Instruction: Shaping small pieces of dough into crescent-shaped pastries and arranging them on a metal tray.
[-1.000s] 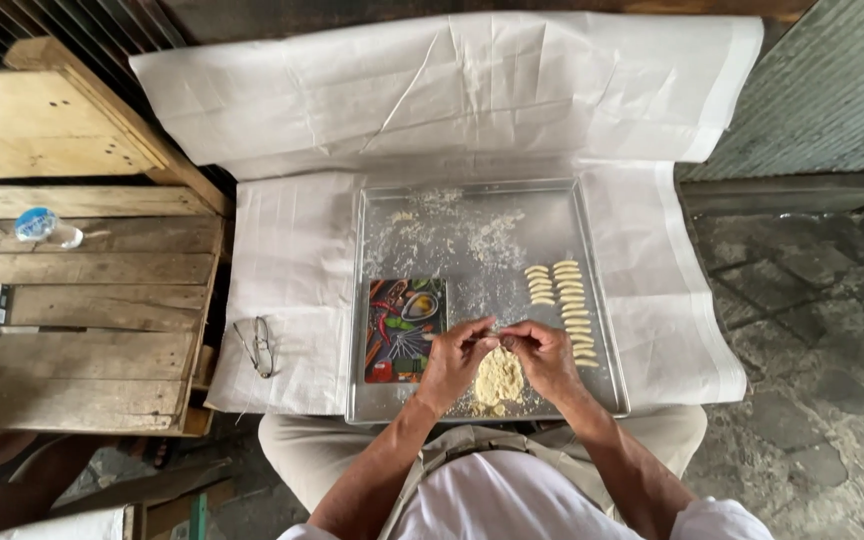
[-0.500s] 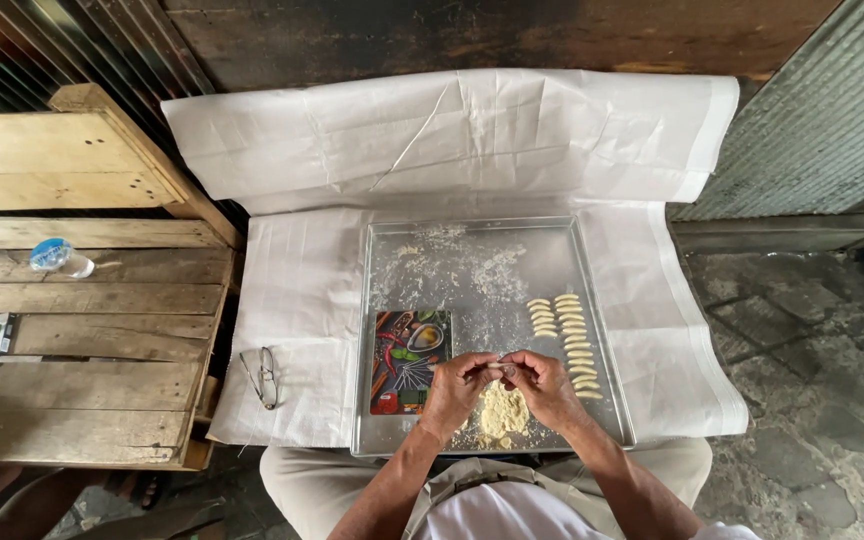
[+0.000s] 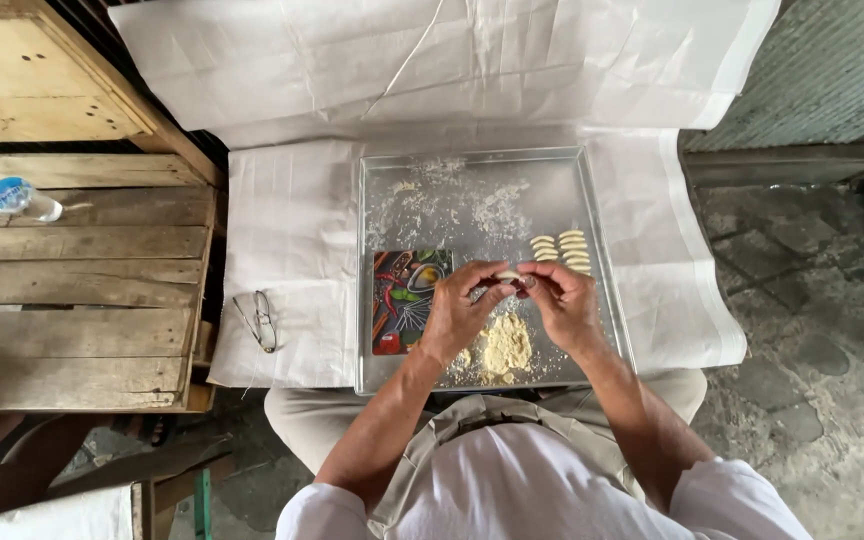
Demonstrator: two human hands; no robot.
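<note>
Two hands, the left hand and right hand, pinch one small dough piece between their fingertips above the metal tray. Shaped pieces lie at one o'clock from it, crumbly dough at six.

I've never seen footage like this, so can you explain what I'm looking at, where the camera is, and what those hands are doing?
There is no machine here. A person wears a camera on the head, so the one view looks straight down at their own two hands and lap. The left hand and right hand meet over a shallow metal tray and pinch a small pale piece of dough between the fingertips. Beneath them in the tray lies a crumbly yellowish dough pile, with scattered flour further up. Two short rows of shaped dough pieces sit to the right, and a colourful printed board to the left. The tray rests on white paper sheets. Eyeglasses lie on the paper, and a plastic bottle lies on the wooden pallet.
</note>
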